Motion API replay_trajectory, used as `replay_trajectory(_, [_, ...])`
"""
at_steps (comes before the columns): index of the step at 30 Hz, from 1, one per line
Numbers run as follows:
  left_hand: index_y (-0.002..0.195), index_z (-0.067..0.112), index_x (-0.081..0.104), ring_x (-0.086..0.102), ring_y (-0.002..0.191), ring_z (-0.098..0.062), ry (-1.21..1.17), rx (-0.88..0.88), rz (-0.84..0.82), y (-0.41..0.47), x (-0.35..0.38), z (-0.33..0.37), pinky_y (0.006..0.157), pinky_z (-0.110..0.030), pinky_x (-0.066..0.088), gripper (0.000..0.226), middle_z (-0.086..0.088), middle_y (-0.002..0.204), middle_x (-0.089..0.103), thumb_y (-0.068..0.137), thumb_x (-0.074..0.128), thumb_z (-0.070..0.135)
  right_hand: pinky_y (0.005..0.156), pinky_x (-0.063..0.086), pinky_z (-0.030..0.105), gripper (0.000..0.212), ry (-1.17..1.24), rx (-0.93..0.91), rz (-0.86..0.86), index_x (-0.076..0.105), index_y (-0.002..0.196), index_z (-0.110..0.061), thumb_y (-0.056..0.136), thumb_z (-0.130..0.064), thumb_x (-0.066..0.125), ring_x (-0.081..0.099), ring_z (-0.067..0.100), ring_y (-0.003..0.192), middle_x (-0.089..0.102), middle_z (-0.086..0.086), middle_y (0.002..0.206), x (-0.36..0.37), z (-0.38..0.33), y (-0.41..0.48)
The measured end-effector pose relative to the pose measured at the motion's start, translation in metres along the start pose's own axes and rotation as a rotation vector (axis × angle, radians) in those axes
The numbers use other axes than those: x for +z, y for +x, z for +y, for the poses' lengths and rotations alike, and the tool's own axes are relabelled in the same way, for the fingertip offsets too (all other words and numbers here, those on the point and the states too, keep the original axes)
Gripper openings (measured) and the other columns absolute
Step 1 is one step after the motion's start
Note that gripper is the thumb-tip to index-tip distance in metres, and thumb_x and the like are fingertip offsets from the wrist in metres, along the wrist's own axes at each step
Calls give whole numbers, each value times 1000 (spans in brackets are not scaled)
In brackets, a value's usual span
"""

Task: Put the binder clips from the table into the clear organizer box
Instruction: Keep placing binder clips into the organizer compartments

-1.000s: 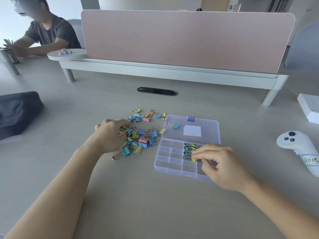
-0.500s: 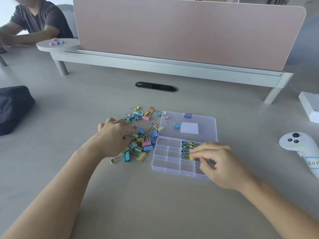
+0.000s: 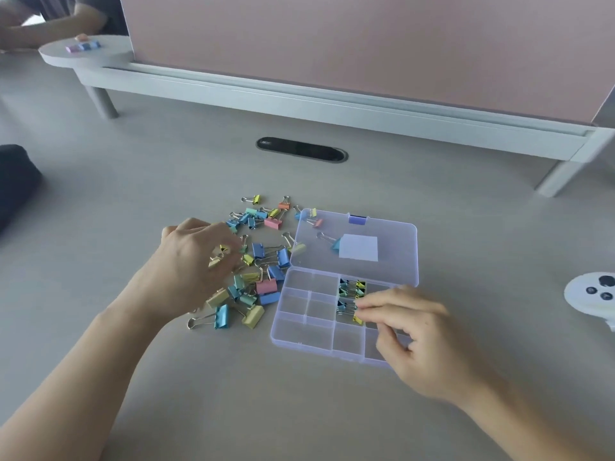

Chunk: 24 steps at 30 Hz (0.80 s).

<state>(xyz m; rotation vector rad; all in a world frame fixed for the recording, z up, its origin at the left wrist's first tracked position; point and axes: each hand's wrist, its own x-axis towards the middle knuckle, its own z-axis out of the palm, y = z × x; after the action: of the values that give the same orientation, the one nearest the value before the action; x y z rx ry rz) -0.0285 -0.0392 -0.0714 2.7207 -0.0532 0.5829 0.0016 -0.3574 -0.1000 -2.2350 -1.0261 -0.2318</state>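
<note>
A pile of coloured binder clips (image 3: 266, 264) lies on the table left of the clear organizer box (image 3: 301, 336). The box's lid (image 3: 396, 237) lies open and flat behind it, with a few clips on it. Several small clips (image 3: 349, 287) sit in a middle compartment. My left hand (image 3: 193, 261) hovers over the pile's left side and pinches small yellow clips (image 3: 219, 256) in its curled fingers. My right hand (image 3: 419, 331) rests over the box's right side, its fingertips pinching a small yellow clip (image 3: 358, 319) in that compartment.
A white controller (image 3: 592, 294) lies at the right edge. A black bag (image 3: 13, 184) sits at the far left. A cable slot (image 3: 301, 149) is behind the pile, below a pink divider (image 3: 366, 44) on a white shelf (image 3: 332, 104). Another person's arm (image 3: 50, 21) is at the back left.
My left hand has lifted slightly off the pile with yellow clips in its fingers. My right hand stays at the box compartment. The camera has tilted down and closer.
</note>
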Motion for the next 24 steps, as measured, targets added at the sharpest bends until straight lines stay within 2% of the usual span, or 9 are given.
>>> replay_trajectory(2, [91,18,71,52,79,3,-112,-54,51,1,-3,7,69,-10,38,14,20,75,59,80,74,8,80,50,20,33,16,7,20,76,96,-19,84,-17,46,62,4,94,68,-17,106,-1,-1,1])
replay_trajectory(4, [100,20,72,54,82,6,-214,-56,72,0,-4,19,70,-3,38,25,28,81,60,81,71,4,79,51,20,33,37,12,27,76,94,-19,84,-17,45,63,3,95,68,-17,105,-1,-2,2])
replay_trajectory(8, [105,18,73,60,82,-7,-372,117,28,-3,7,57,72,-16,46,26,9,88,68,86,60,6,73,48,13,32,60,14,27,76,93,-22,84,-19,45,62,-1,99,65,-20,109,1,-1,3])
replay_trajectory(11, [96,19,75,60,77,-6,-441,173,5,-9,19,85,69,-17,47,15,10,83,69,85,67,12,63,43,10,29,107,51,10,76,91,-23,82,-11,52,63,5,90,61,-17,118,5,3,3])
replay_trajectory(13, [91,18,76,62,75,-4,-511,156,-41,-16,25,97,71,-17,50,11,11,81,71,84,71,12,60,42,12,29,120,63,14,76,89,-27,82,-11,53,63,8,83,59,-20,119,5,2,2])
replay_trajectory(15, [89,17,76,66,73,-5,-565,148,-113,-20,33,103,72,-23,53,9,8,82,73,82,73,11,60,43,17,29,120,78,21,74,89,-34,83,-19,49,63,12,79,58,-24,118,5,1,2])
replay_trajectory(19, [86,15,77,65,70,-12,-540,282,-123,-20,44,99,67,-30,52,11,1,81,71,80,73,6,70,54,40,32,136,168,53,68,97,-40,81,-32,42,65,18,86,58,-24,115,7,0,2])
replay_trajectory(22, [86,13,77,65,73,-11,-470,357,-54,-23,47,101,67,-28,52,16,0,82,73,79,68,1,70,53,39,31,122,200,90,75,89,-31,83,-21,47,63,13,93,60,-21,109,11,-6,0])
replay_trajectory(24, [85,13,77,65,74,-13,-427,382,-19,-24,50,102,70,-29,50,18,1,81,73,80,66,0,67,51,35,32,99,218,90,76,92,-25,81,-14,48,63,17,93,59,-22,111,13,-10,0])
